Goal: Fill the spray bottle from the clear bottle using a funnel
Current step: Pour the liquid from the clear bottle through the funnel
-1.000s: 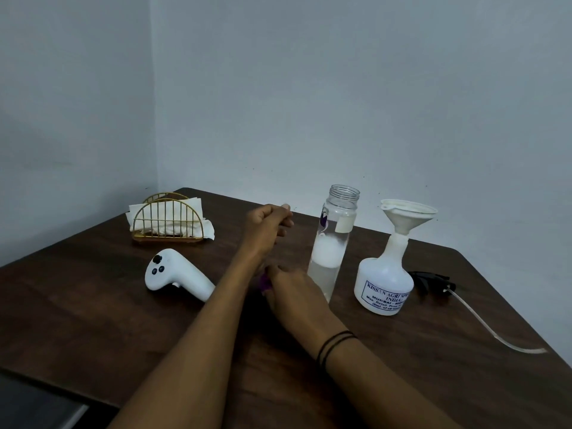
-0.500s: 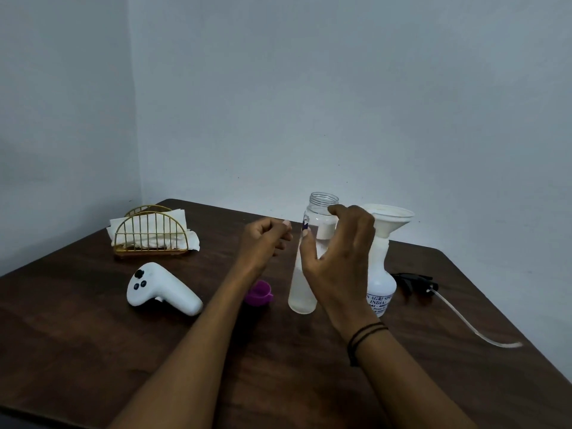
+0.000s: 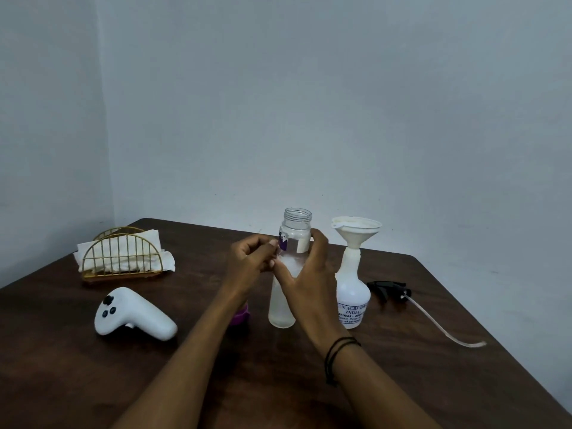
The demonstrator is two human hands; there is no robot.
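Head view. Dark brown wooden tabletop (image 3: 93,382): carries all items. Tall clear plastic bottle (image 3: 286,274): upright at centre, uncapped, cloudy liquid in its lower part, torn label near the neck. Right hand (image 3: 309,280): grip wrapped round the bottle's middle. Left hand (image 3: 250,261): loosely curled, fingertips touching the bottle's left side; whether it grasps is unclear. White plastic spray bottle (image 3: 353,292): just right, cream funnel (image 3: 356,230) seated in its neck. Purple cap (image 3: 240,317): half hidden behind the left forearm.

Dark table (image 3: 402,382) — bottles, napkin holder (image 3: 122,258), controller (image 3: 133,315).
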